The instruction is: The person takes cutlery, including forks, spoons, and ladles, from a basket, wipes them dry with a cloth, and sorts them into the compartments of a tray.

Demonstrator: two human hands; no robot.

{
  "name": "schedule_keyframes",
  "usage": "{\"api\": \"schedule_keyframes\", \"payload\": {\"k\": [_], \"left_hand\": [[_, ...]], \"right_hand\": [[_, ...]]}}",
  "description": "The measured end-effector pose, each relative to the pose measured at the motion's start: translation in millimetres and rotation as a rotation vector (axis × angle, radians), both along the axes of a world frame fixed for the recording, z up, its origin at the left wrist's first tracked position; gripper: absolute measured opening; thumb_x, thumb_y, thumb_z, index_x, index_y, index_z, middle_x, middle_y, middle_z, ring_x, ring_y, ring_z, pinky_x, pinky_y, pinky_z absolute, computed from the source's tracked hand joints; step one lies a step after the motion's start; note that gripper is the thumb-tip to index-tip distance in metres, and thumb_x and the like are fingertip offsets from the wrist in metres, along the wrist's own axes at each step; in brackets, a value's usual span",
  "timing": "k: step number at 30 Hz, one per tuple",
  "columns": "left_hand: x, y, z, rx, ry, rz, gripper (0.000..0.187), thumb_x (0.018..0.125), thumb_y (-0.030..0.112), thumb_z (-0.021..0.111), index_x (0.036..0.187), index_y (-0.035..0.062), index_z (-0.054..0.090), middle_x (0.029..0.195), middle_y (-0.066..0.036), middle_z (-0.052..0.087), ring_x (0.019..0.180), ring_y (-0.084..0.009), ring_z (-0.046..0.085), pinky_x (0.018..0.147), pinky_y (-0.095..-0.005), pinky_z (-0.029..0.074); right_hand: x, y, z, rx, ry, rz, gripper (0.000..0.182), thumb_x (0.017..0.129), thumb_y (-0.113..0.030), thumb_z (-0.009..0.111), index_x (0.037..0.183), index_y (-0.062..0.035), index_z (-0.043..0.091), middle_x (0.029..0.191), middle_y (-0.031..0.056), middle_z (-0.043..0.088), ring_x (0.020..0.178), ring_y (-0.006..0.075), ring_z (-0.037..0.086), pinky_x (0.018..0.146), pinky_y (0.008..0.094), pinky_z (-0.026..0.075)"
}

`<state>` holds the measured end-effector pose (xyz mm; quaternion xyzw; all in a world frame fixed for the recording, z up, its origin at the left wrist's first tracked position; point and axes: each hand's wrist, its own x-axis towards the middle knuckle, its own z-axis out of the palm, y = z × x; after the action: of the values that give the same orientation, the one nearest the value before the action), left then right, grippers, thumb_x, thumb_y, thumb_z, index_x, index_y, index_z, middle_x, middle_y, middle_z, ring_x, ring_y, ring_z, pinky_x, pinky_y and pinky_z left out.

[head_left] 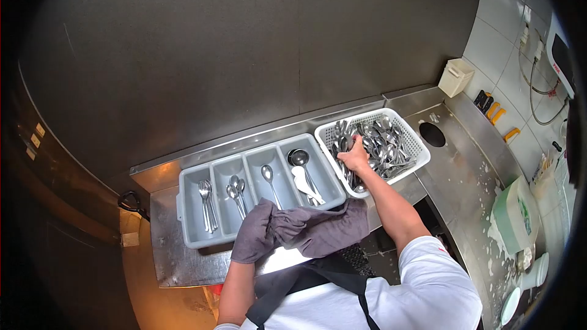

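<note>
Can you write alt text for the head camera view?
A person's right hand is among jumbled cutlery in a white basket. The left hand, covered by dark cloth, is at the near edge of a grey four-compartment tray holding spoons and other utensils.

A steel counter (pixel 174 269) carries a grey divided tray (pixel 254 174) beside a white basket (pixel 416 145)

The cloth (pixel 333 226) covers the left hand entirely; finger position and grip cannot be determined. Ahead of this hand, it also masks part of the grey tray's (pixel 254 183) near rim. Fingertips of the right hand (pixel 353 159) are obscured among piled cutlery (pixel 386 146); lower pieces are hidden. Farther right, the dark border cuts off the wall unit (pixel 560 55); its red marking is illegible.
</note>
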<state>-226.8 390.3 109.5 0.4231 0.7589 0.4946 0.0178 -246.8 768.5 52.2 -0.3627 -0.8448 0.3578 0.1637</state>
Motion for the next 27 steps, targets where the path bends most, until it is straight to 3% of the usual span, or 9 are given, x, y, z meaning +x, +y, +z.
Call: {"api": "schedule_keyframes", "payload": {"k": [5,7,10,13,16,20,23,25,27], "left_hand": [[1.7,3.9,6.5,-0.006,-0.023,0.024,0.019,0.077,0.007,0.065,0.088,0.0013,0.051,0.081,-0.017,0.052,0.077,-0.0361,0.052,0.071,-0.0393,0.043],[3.2,6.4,10.9,-0.013,-0.05,0.03,0.012,0.086,0.011,0.06,0.088,0.002,0.052,0.08,-0.014,0.054,0.075,-0.0298,0.053,0.071,-0.0362,0.044],[9.6,12.6,17.6,0.234,-0.693,0.063,0.023,0.1,0.023,0.047,0.088,0.0042,0.053,0.079,-0.007,0.054,0.073,-0.0181,0.052,0.07,-0.0305,0.045],[11.7,18.4,14.4,0.393,-1.057,0.082,0.037,0.106,0.034,0.036,0.088,0.0064,0.053,0.08,-0.002,0.054,0.072,-0.0109,0.05,0.069,-0.0267,0.046],[10.5,17.8,8.0,0.32,-0.946,0.063,0.038,0.107,0.034,0.033,0.089,0.0066,0.053,0.08,-0.001,0.053,0.072,-0.0099,0.05,0.069,-0.0266,0.046],[9.3,18.5,7.7,0.113,-0.465,0.057,0.036,0.108,0.029,0.031,0.088,0.0058,0.051,0.081,-0.001,0.053,0.074,-0.0108,0.049,0.069,-0.0272,0.045],[0.2,13.8,-20.3,0.313,-0.906,0.014,0.034,0.107,0.024,0.031,0.087,0.0055,0.05,0.082,-0.001,0.052,0.074,-0.0114,0.048,0.071,-0.0279,0.044],[-1.3,11.6,-16.7,0.074,-0.31,0.052,0.029,0.106,0.021,0.034,0.088,0.0049,0.05,0.081,-0.002,0.053,0.074,-0.0137,0.048,0.071,-0.0288,0.044],[-0.3,11.6,-8.6,0.0,-0.148,0.064,0.022,0.104,0.017,0.04,0.089,0.0042,0.05,0.081,-0.004,0.053,0.073,-0.0166,0.05,0.071,-0.0299,0.045]], "right_hand": [[-4.1,17.9,-5.0,-0.344,0.493,0.07,0.09,0.062,-0.004,0.075,0.139,0.0052,0.028,0.124,0.0192,0.055,0.109,0.0265,0.059,0.094,0.0314,0.047],[7.7,9.7,25.0,-0.675,0.663,0.083,0.065,0.066,0.006,0.07,0.127,0.0066,0.046,0.103,0.0126,0.063,0.083,0.0209,0.066,0.071,0.032,0.055],[10.0,32.1,3.6,-1.012,0.768,0.104,0.037,0.072,0.006,0.071,0.108,0.0027,0.062,0.084,0.0075,0.066,0.069,0.0181,0.065,0.066,0.032,0.056],[17.7,42.8,-14.3,-1.259,0.663,0.059,0.032,0.073,0.0,0.074,0.104,0.0031,0.064,0.084,0.0085,0.067,0.07,0.0179,0.065,0.065,0.0317,0.057],[25.7,38.6,-10.7,-1.195,0.582,0.009,0.026,0.075,-0.003,0.074,0.098,0.0045,0.066,0.082,0.0101,0.068,0.068,0.0187,0.066,0.064,0.0305,0.056],[29.6,30.4,-12.8,-1.026,0.505,0.128,0.018,0.072,-0.004,0.074,0.085,0.0068,0.068,0.077,0.0127,0.068,0.069,0.0198,0.066,0.066,0.0314,0.055],[30.8,23.6,5.9,-0.945,0.517,0.116,0.013,0.071,0.0,0.073,0.082,0.0057,0.068,0.074,0.0115,0.068,0.064,0.0201,0.066,0.062,0.0317,0.054],[25.6,31.0,20.0,-0.883,0.538,0.117,0.012,0.069,0.001,0.073,0.079,0.0046,0.067,0.072,0.0106,0.067,0.063,0.0191,0.065,0.059,0.0309,0.053],[30.1,47.8,55.2,-0.623,0.572,0.041,0.013,0.069,-0.004,0.073,0.079,0.0028,0.068,0.071,0.0098,0.068,0.062,0.0174,0.064,0.064,0.0316,0.051]]}}
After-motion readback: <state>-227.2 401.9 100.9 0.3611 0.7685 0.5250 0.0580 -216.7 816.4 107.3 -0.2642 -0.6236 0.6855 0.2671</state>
